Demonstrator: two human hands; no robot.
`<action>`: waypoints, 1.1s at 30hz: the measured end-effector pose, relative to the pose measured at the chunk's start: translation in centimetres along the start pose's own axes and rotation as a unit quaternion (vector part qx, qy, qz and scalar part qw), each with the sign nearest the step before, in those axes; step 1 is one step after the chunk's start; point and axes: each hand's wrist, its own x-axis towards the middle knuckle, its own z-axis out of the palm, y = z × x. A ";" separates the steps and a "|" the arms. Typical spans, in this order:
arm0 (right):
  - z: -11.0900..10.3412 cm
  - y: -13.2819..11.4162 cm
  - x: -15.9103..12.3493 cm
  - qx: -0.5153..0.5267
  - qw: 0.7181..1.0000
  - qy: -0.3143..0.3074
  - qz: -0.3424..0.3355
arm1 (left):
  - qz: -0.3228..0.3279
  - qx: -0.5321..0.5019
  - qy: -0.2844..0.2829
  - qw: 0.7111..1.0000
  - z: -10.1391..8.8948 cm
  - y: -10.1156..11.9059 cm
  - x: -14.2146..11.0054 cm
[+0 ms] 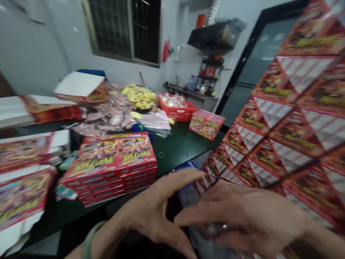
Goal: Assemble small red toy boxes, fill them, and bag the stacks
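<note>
Head view: we see the left hand (153, 212) spread, released; the right hand (250, 212) curls over clear plastic (198, 239) at five o'clock, and we cannot tell whether it grips. Stacked red boxes (114, 163) at eight o'clock bear yellow characters, too blurred for us to read.

1. In front of you is a green table (179, 147).
2. Toward your left, it carries cartons (23, 198) and a box stack (115, 162).
3. A thin ring (161, 152) lies near the stack.
4. Farther from you sit pink packets (104, 114), a basket (178, 114) and more boxes (206, 124).
</note>
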 end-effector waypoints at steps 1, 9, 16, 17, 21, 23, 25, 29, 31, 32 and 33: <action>0.0 -0.3 0.5 -0.032 0.999 0.019 -0.003 | -0.008 -0.004 -0.011 1.000 -0.2 -0.3 -0.4; 0.6 2.1 4.1 -0.054 0.974 0.218 0.031 | -0.080 -0.145 0.215 0.962 -3.1 -2.9 -3.6; -3.0 3.7 12.5 0.181 0.975 0.125 0.022 | -0.012 0.151 0.425 0.893 -6.9 0.7 -5.8; -3.4 4.2 13.8 0.180 0.978 0.107 0.024 | -0.008 0.187 0.442 0.877 -8.0 1.1 -5.9; -5.0 7.0 17.8 0.073 0.988 0.137 0.019 | 0.001 0.246 0.456 0.855 -11.9 1.7 -6.9; -5.8 7.5 18.6 0.028 0.989 0.146 0.010 | 0.001 0.256 0.431 0.865 -12.8 1.8 -7.5; -6.8 7.1 18.7 0.009 0.990 0.143 -0.011 | 0.003 0.260 0.400 0.879 -12.9 2.0 -8.0; -8.1 4.5 19.1 0.051 0.988 0.135 -0.047 | 0.003 0.273 0.334 0.902 -12.1 2.4 -7.9; -7.9 3.3 20.3 0.077 0.990 0.102 -0.065 | -0.009 0.273 0.311 0.910 -11.8 2.5 -7.6; -7.5 2.8 21.0 0.096 0.990 0.072 -0.071 | -0.014 0.270 0.307 0.913 -11.8 2.6 -7.5; -7.1 2.5 21.7 0.119 0.989 0.037 -0.074 | -0.021 0.266 0.308 0.913 -11.8 2.5 -7.4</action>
